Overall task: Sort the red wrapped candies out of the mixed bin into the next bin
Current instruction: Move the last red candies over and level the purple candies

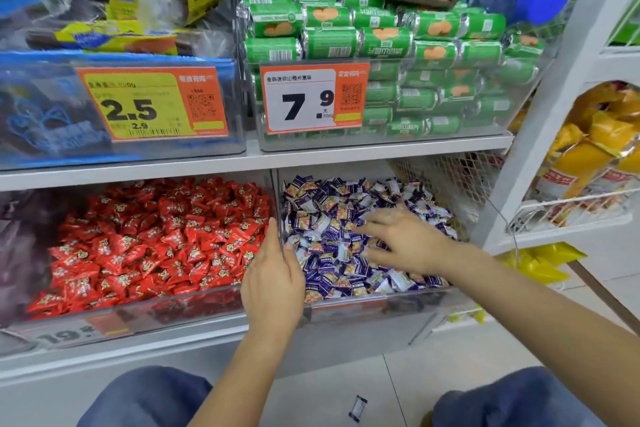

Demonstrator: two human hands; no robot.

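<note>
Red wrapped candies (156,246) are filling the clear bin (138,305) just left of the left hand (273,281); purple-and-white candies (346,218) are filling the mixed bin (381,302) under the right hand (405,239). Left hand is lying over the divider between the bins, fingers straight, gripping nothing visible. Right hand is resting palm-down on the purple pile, fingers spread and relaxed; whatever is under its palm is hidden. No red wrapper is making itself out in the mixed bin.
</note>
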